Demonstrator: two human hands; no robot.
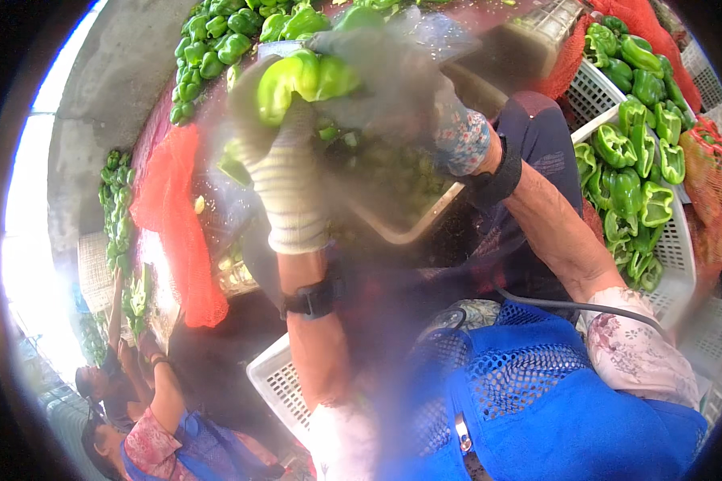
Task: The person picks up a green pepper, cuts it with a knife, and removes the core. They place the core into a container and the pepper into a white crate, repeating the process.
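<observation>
A green bell pepper (289, 84) is held up in front of me over a pale-rimmed crate (409, 234). My left hand (277, 132), in a grey work glove with a striped cuff, is closed around its left side. Against the right side of the pepper is my right hand (401, 92), in a dark glove below a floral sleeve cuff. A hazy smear covers most of its fingers, so their grip is hidden. Small green pieces lie in the crate, also blurred. Several whole peppers (233, 48) are heaped just beyond my hands.
At right stand a white crate (678, 260) of cut-open peppers and another crate (594, 92) with red netting. A filled orange mesh bag (715, 204) sits beside them. Red netting (176, 232) hangs at left. Another white crate (277, 385) is by my left forearm. Co-workers (160, 417) are lower left.
</observation>
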